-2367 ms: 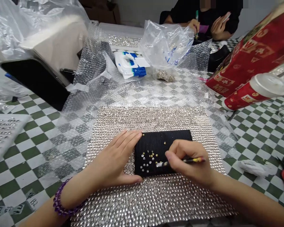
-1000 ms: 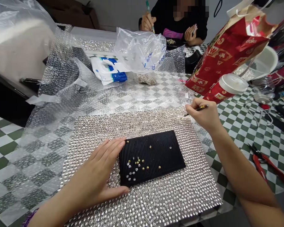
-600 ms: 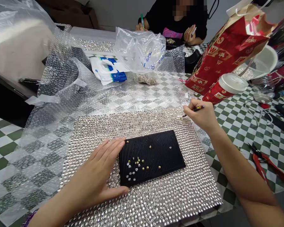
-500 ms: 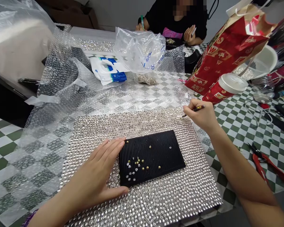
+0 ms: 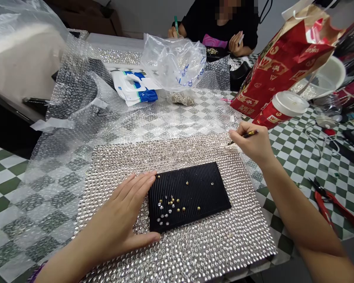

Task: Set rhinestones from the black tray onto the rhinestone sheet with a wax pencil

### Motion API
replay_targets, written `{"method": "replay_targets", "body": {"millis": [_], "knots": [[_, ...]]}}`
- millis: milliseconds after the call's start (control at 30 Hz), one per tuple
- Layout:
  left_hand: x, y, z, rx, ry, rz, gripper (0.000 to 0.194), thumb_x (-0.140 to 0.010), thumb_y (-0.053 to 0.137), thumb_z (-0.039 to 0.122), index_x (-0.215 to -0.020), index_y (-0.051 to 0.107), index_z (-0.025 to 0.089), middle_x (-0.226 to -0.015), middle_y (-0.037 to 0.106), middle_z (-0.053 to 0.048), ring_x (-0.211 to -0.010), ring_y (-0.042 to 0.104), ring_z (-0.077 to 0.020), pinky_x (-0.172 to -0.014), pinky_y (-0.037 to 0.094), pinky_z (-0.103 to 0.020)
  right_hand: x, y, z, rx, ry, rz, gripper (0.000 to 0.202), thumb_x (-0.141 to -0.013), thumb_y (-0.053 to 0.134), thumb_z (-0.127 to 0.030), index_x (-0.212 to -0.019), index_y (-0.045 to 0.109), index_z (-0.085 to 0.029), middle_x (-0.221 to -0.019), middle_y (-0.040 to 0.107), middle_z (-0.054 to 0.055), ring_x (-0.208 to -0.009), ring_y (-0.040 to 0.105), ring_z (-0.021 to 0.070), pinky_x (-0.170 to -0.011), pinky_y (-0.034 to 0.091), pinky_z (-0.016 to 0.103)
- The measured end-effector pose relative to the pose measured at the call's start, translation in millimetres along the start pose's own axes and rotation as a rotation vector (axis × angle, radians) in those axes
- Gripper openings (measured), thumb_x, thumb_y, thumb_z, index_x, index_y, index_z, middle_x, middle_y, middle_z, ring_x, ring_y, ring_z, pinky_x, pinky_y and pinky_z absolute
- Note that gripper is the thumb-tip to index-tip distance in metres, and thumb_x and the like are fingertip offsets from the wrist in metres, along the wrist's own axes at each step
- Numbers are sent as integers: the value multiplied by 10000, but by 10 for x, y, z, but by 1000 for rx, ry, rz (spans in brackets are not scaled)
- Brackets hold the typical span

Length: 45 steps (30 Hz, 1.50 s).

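Observation:
My left hand (image 5: 120, 212) spans the left end of a black ridged tray (image 5: 206, 192), fingers at its top corner and thumb at its lower one. Scattered on the tray are several clear rhinestones (image 5: 162, 216) and gold-backed ones, mostly toward the left. Under it lies a panel (image 5: 194, 251) covered with rows of shiny rhinestones. At the panel's far right corner, my right hand (image 5: 253, 143) pinches a thin dark pencil-like tool (image 5: 250, 134), its tip pointing down at the stones. Whether a stone is on the tip is too small to tell.
Bubble wrap (image 5: 76, 188) covers much of the checkered table. Beyond the panel are a wipes pack (image 5: 132, 88) and a clear bag (image 5: 174, 59). A red paper bag (image 5: 283, 63), a cup (image 5: 280, 110) and red-handled pliers (image 5: 327, 200) stand or lie right. A person (image 5: 188, 23) sits opposite.
The pencil-like tool and my right hand have shifted very slightly to the right at the panel's far corner. My left hand and the tray stay where they were.

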State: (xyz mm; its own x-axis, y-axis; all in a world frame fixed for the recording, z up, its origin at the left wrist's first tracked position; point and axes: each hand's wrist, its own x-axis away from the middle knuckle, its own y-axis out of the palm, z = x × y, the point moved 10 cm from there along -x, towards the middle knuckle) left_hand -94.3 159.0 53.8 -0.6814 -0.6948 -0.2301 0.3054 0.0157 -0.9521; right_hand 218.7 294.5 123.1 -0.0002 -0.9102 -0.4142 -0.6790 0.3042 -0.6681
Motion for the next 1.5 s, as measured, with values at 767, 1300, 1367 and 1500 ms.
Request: {"method": "replay_targets", "body": {"millis": [767,1300,1367,1500], "knots": [[0,5,19,-60,-1,-10,968,-1013,365,771,-1666,169,83,-1652,347,-156,-1457,438,-385,-1184,450,-575,22,49,-33,-5,0,-17,403,-801,631,-168,-539,331,-234,-519,391,-40,-530,353,116,-528,292,306],[-73,-8,-29,69,-38,-60,1060,-944,540,791,-1673,86,168,-1567,441,-223,-1402,484,-458,-1168,431,-655,166,-93,-375,-309,41,59,428,-836,676,-242,-542,365,-247,-521,408,-39,-503,361,117,-495,300,318],[-96,-20,-37,81,-47,-71,1067,-940,521,823,-1666,86,174,-1564,446,-221,-1405,485,-442,-1178,426,-641,335,140,-633,-430,16,-63,405,-846,674,-246,-543,405,-245,-511,450,-38,-491,391,113,-470,320,301],[-107,-25,-16,91,-42,-88,1047,-957,446,857,-1653,82,164,-1593,407,-219,-1455,437,-409,-1219,386,-616,734,675,-1099,-529,-42,-324,365,-878,654,-193,-580,446,-231,-522,515,-50,-476,453,90,-447,339,259]]}}
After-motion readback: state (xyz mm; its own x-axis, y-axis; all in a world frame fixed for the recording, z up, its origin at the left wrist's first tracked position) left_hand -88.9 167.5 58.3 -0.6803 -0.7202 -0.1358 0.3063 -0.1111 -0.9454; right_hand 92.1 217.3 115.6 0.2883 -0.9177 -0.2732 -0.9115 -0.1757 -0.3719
